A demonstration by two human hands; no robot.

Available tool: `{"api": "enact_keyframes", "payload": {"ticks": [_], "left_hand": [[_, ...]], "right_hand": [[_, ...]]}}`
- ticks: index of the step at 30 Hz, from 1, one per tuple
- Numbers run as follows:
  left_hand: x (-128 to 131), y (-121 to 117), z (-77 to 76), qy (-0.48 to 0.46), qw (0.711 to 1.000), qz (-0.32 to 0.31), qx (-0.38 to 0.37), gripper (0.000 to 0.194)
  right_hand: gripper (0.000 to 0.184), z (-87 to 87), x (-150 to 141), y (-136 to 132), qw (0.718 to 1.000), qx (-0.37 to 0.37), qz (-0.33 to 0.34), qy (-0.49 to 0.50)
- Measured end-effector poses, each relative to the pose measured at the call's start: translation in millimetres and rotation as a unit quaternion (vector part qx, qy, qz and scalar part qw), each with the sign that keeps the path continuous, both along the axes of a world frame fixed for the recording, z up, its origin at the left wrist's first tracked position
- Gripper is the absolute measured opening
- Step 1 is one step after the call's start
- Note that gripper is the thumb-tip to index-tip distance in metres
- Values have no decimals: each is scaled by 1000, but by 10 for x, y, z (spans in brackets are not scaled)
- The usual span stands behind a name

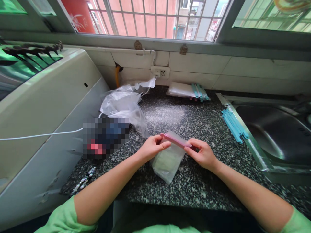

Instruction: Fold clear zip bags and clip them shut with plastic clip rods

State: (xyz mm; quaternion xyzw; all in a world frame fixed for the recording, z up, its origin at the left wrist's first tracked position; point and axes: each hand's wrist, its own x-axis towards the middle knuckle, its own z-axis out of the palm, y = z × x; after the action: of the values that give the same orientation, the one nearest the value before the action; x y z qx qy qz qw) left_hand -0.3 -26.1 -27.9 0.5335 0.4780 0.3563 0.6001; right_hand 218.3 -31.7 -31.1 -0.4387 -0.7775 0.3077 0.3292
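Clear bag (168, 161), flat, pale greenish contents in the lower part, held at a slant above the worktop (204, 184). Pink clip strip (175, 139) lies across the bag near its top edge (film sticks out past it), tilted down to the right, fingers on both ends.

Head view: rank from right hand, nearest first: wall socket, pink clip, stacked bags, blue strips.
1. Pink clip: in the right hand.
2. Blue strips: right, at the sink's edge.
3. Stacked bags: ahead, by the wall.
4. Wall socket: ahead-left, beyond the bags.
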Motion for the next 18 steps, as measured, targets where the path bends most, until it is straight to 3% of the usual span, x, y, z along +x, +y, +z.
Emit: {"api": "enact_keyframes", "payload": {"ticks": [4, 18], "left_hand": [[-11, -9, -20, 48, 998, -50, 4, 35], [2, -31, -51, -29, 992, -94, -76, 41]], "right_hand": [[19, -26, 32, 32, 999, -2, -40, 20], [21, -18, 44, 38, 990, -41, -105, 84]]}}
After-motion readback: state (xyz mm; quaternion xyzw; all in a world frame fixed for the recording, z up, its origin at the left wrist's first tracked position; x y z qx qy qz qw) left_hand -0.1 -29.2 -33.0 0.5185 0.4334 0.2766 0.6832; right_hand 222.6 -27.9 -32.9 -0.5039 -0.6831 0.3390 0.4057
